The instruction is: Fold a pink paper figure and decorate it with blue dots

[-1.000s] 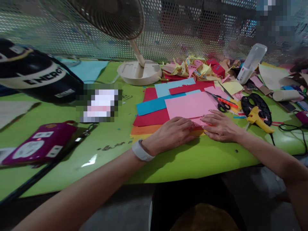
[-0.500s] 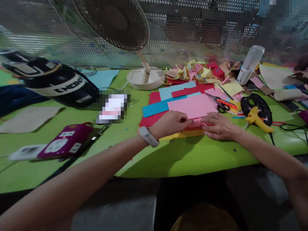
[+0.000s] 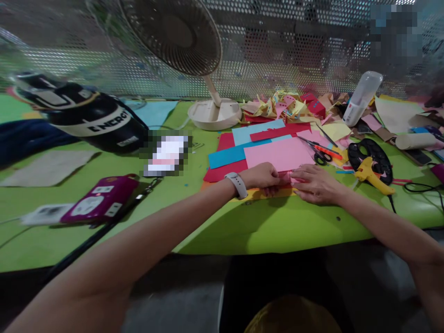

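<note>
- Left hand [image 3: 262, 177], with a pale wristband, is bent at the left end of a small pink piece [image 3: 286, 177]; whether the piece is gripped cannot be told.
- Right hand [image 3: 316, 184] is laid over its right end, fingers stretched out; any grip is hidden.
- The small pink piece is seen between the hands, at the near edge of a large pink sheet [image 3: 274, 154].
- Far left, a black bottle [image 3: 100, 125] lettered "ENERGY" is tilted over the green table [image 3: 222, 231]; nearer, a purple case [image 3: 99, 200] is placed.
- At centre back, a fan [image 3: 180, 34] is stood.
- Beneath the large pink sheet, blue [image 3: 225, 158] and red sheets [image 3: 222, 172] are layered.
- To the right, scissors [image 3: 322, 157] are laid; beyond them, a yellow glue gun [image 3: 376, 177] is rested against a black palette [image 3: 383, 159].
</note>
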Tool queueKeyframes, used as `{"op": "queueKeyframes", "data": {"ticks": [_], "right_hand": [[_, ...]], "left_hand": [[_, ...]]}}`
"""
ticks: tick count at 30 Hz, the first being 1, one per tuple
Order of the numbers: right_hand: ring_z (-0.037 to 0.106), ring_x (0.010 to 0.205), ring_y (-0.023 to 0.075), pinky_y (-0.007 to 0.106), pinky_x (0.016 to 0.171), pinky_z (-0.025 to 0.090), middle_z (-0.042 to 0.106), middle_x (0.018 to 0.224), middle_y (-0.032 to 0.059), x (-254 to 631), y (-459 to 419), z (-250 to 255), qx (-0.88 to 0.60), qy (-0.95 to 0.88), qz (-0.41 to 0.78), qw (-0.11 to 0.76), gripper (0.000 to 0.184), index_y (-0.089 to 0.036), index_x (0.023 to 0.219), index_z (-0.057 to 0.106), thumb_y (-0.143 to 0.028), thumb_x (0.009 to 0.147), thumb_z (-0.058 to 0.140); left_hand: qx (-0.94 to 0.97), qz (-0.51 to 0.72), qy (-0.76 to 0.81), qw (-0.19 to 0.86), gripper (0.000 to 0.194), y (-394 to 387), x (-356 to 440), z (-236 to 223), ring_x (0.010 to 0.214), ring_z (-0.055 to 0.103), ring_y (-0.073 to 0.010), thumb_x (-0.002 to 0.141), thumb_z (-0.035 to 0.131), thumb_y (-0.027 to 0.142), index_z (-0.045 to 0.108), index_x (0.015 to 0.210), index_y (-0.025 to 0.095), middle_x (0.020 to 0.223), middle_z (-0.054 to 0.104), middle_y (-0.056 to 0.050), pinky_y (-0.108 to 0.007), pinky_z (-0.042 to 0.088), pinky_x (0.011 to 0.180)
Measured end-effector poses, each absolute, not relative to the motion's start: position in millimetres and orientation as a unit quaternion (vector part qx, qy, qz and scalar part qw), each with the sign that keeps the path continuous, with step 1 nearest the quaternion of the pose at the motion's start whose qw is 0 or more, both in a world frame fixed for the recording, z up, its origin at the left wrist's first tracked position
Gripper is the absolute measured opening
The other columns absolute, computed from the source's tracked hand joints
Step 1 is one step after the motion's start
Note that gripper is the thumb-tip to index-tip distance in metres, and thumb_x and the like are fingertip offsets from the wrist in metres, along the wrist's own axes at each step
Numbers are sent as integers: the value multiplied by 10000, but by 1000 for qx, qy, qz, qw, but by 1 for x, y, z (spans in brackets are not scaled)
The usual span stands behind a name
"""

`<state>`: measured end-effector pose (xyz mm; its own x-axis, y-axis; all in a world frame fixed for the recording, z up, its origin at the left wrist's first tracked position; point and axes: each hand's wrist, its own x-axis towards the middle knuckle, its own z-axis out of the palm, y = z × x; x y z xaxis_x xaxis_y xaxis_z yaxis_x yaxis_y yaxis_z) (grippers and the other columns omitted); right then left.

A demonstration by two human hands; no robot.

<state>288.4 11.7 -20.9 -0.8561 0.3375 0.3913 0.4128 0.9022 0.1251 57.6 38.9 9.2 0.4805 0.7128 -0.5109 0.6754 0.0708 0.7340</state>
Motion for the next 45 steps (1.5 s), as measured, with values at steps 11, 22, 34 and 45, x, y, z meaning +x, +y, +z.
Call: {"op": "queueKeyframes", "data": {"ticks": [11,22,34,45], "right_hand": [[611,1128,264,471,959,516,708,1197,115,289,13,-24,-196,-957,-88,193,242,-208,1013,751,-292,955,532],[608,1149,260,464,959,517,714,1188,102,288,12,-23,-203,-960,-67,182,284,-199,1083,743,-302,976,501],[621,1168,254,481,1024,494,710,1216,112,291,16,-23,-237,-936,-55,253,249,-207,1114,730,-292,943,570],[590,1240,281,515,1058,468,663,1311,126,290,22,-29,-305,-931,-53,192,315,-201,1128,741,-395,969,549]], "left_hand": [[690,21,524,499,394,39,56,10,435,613,-156,800,689,296,584,438,182,446,625,-36,-272,505,538],[685,-7,530,499,561,34,17,8,392,545,-151,682,716,696,608,468,189,412,583,-38,-265,430,475],[833,225,483,153,384,27,29,9,787,647,-197,839,644,554,686,881,175,894,714,-80,-298,491,681],[860,219,450,102,283,31,51,-16,838,649,-237,887,630,426,657,857,146,889,683,-108,-349,513,739]]}}
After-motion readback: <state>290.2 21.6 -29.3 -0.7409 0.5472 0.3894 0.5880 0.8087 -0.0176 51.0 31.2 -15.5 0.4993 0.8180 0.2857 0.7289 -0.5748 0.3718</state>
